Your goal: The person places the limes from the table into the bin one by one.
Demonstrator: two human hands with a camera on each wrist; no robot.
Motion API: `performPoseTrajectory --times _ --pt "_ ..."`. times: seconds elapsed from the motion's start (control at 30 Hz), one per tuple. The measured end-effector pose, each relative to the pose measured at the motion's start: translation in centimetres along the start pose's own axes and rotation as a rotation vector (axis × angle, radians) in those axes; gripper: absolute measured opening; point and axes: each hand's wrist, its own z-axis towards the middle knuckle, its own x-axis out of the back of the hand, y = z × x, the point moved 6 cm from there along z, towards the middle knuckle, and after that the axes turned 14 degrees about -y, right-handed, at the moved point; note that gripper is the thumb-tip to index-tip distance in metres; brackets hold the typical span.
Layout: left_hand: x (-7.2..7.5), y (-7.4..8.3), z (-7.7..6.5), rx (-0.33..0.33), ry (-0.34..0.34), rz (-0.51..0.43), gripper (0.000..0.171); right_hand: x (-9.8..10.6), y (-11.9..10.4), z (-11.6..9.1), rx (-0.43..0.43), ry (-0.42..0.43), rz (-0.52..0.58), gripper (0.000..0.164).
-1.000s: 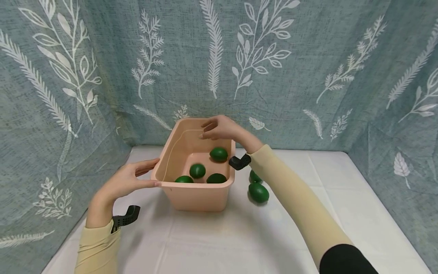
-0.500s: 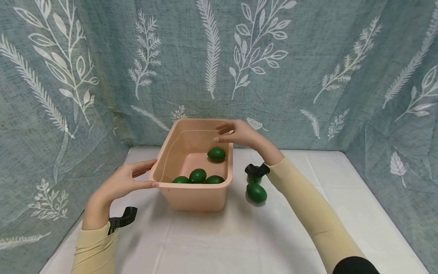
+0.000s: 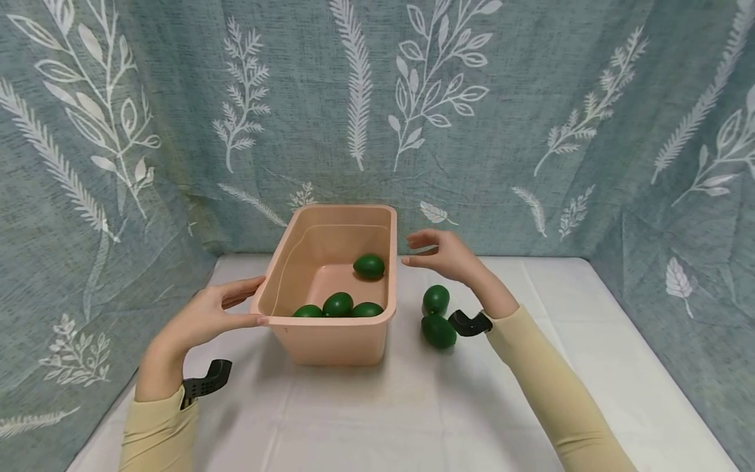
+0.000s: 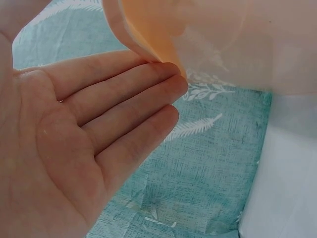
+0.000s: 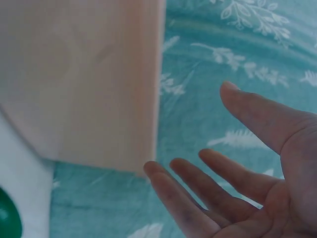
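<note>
A peach-coloured plastic bin (image 3: 339, 341) stands on the table, several dark green oval fruits, like limes or avocados, inside it. One fruit (image 3: 368, 267) lies toward the back right of the bin; another (image 3: 338, 305) rests among those near the front wall. My left hand (image 3: 203, 314) touches the bin's left rim with nearly straight fingers, as the left wrist view also shows. To the right of the bin, my right hand (image 3: 442, 255) hovers with parted, relaxed fingers and holds nothing. Below it, two more fruits, one behind (image 3: 436, 299) and one in front (image 3: 439, 331), lie touching on the table.
White cloth covers the table (image 3: 354, 419). Blue-green curtains (image 3: 501, 131) with white leaf prints hang at the back and both sides. The bin's back wall is close to the rear curtain. Each wrist wears a black camera mount.
My right hand has moved from above the bin, out to the right and slightly down. A fruit inside rolled toward the front wall and came to rest. The left hand stays at the rim.
</note>
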Motion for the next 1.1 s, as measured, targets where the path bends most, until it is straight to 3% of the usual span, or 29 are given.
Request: performPoseTrajectory --times 0.57,1.1 --pt "0.0 0.0 0.1 -0.008 0.001 -0.002 0.073 -2.5 8.5 -3.3 -0.107 0.038 -0.032 0.055" --pt "0.0 0.0 0.1 -0.01 0.005 0.004 0.073 -5.3 13.0 -5.1 -0.204 0.032 -0.052 0.059"
